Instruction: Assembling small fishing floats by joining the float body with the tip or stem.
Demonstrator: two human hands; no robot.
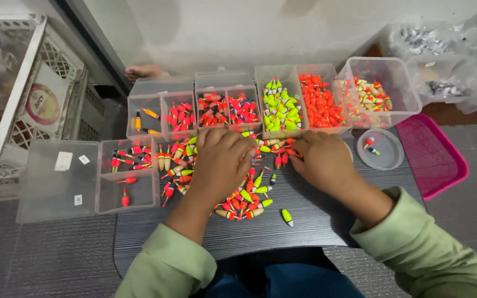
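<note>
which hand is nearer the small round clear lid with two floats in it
Right. The right hand lies just beside the round lid, on its near-left. The left hand sits farther off, beyond the right hand, over the pile of floats.

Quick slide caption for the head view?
Both hands, left and right, sort small bright plastic fishing floats beside clear compartment boxes.

Floats [244,201]: small, tapered, red, orange, yellow-green and tan, lying loose in a heap on the dark board [316,221], at its middle. One yellow-green float [287,217] lies apart, just right of the heap toward the board's near edge.
</note>
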